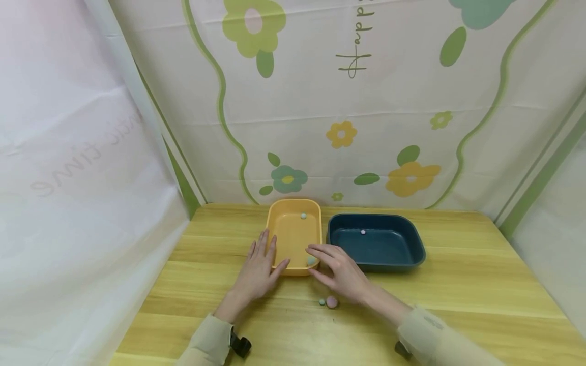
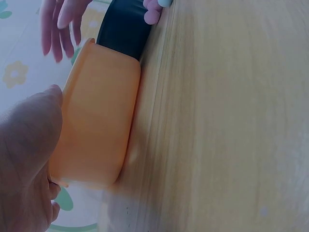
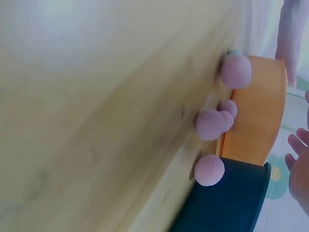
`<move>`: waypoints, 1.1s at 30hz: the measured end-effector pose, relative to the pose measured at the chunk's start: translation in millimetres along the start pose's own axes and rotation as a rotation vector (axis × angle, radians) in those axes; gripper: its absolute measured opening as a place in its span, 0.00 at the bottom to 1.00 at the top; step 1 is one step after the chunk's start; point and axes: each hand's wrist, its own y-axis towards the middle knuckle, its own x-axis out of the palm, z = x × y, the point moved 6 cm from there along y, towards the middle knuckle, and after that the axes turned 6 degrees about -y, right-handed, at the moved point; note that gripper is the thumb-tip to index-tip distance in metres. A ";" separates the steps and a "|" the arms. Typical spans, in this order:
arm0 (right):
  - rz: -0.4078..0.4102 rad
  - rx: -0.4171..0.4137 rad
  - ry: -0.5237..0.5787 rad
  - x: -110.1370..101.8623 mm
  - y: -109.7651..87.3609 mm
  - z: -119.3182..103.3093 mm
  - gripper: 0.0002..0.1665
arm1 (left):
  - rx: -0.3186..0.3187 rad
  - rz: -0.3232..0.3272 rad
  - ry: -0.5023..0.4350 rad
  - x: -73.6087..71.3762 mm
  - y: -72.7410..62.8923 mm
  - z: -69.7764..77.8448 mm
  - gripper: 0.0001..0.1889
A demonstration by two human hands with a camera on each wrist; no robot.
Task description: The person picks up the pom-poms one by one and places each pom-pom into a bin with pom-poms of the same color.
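My left hand (image 1: 256, 269) rests on the left rim of a yellow tray (image 1: 294, 236), fingers spread along its side and thumb at the front edge. In the left wrist view, that thumb lies along the rim of the tray (image 2: 96, 116). My right hand (image 1: 341, 269) hovers at the tray's front right corner, fingers loosely bent and apart. Below its fingertips, inside the corner, lies a mint ball (image 1: 311, 261). Another pale ball (image 1: 303, 216) sits at the tray's far end. In the left wrist view, the right fingers (image 2: 62, 29) hang loose.
A dark blue tray (image 1: 375, 241) with a small pale pink ball (image 1: 363, 232) stands right of the yellow one. In front on the wooden table are a small mint ball (image 1: 322, 302) and a mauve ball (image 1: 331, 302). Several pink balls (image 3: 209, 170) show in the right wrist view.
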 end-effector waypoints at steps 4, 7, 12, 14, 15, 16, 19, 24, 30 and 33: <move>0.025 -0.052 0.012 -4.3 -7.1 -6.8 0.33 | -0.007 -0.012 -0.001 -0.4 -0.4 0.3 0.45; 0.043 -0.087 0.013 -7.6 -13.3 -11.8 0.34 | -0.003 -0.012 -0.006 -1.5 -0.8 1.4 0.45; 0.030 -0.106 0.040 -11.6 -25.0 -18.8 0.36 | -0.005 -0.013 -0.010 -1.6 -1.0 1.5 0.45; 0.017 -0.111 0.048 -11.9 -29.9 -21.4 0.37 | -0.009 -0.015 -0.009 -1.1 -0.8 0.9 0.46; 0.012 -0.114 0.047 -11.8 -32.3 -22.4 0.37 | -0.008 -0.011 -0.009 -1.0 -0.7 0.8 0.45; 0.007 -0.120 0.046 -11.6 -34.5 -23.4 0.37 | -0.008 -0.009 -0.009 -0.9 -0.5 0.6 0.45; -0.010 -0.126 0.036 -9.6 -40.8 -24.7 0.36 | -0.011 -0.011 -0.010 -0.5 -0.2 0.1 0.46; -0.039 -0.122 0.023 -5.5 -48.4 -23.4 0.32 | -0.020 -0.016 -0.016 -0.9 -0.5 -0.2 0.46; -0.026 -0.154 0.018 -3.1 -53.9 -23.2 0.27 | -0.017 -0.015 -0.023 -1.1 -0.7 -0.1 0.46; -0.024 -0.150 0.022 -2.0 -56.1 -22.0 0.26 | -0.018 -0.019 -0.029 -0.8 -0.7 -0.2 0.46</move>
